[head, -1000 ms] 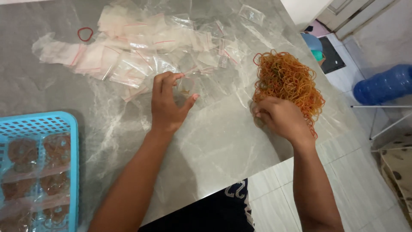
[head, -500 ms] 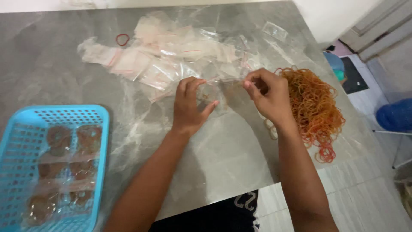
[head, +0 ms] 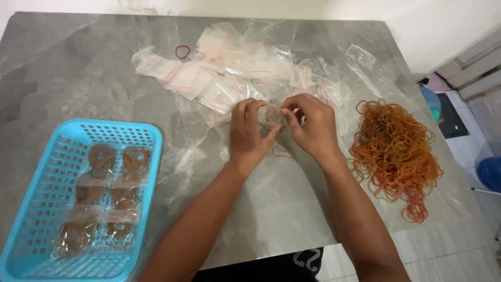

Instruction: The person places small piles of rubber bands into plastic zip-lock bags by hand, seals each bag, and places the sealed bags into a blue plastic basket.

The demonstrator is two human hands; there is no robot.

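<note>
My left hand (head: 250, 137) and my right hand (head: 312, 128) meet over the middle of the grey marble table (head: 78, 89). Both pinch a small clear plastic bag (head: 272, 115) between their fingertips; something orange-brown shows inside it. One loose rubber band (head: 282, 152) lies on the table just below the hands. A heap of orange and red rubber bands (head: 395, 151) sits to the right of my right hand. Empty clear bags with red seal strips (head: 229, 73) are spread behind the hands.
A blue plastic basket (head: 36, 230) at the front left holds several clear bags filled with rubber bands (head: 102, 193). A single red band (head: 182, 51) lies at the back. The table's right edge drops to a tiled floor with a blue container (head: 490, 172).
My right hand left the rubber band heap and came left to join my left hand at the small bag. The view shifted, bringing the blue basket further into sight.
</note>
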